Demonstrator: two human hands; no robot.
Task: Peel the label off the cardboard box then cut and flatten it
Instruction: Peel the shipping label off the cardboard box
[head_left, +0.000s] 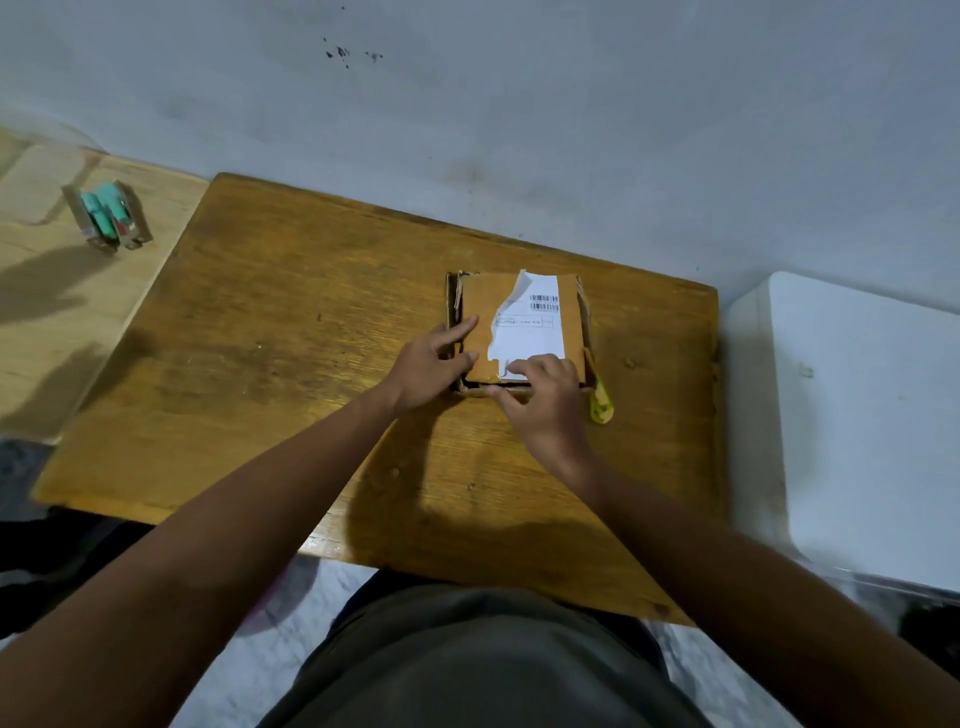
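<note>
Brown cardboard box (519, 332) sits at 1 o'clock on the wooden tabletop (291, 332). White label (530, 332) torn, left edge lifted. Left hand (431, 364) presses flat on the box's left side; right hand (545, 400) pinches the label's near edge. Yellow-handled tool (601, 402) beside the box at 3 o'clock.

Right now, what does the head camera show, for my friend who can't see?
Two hands work on a cardboard box on a wooden table: the left hand steadies it, the right hand picks at its half-torn white label.
</note>
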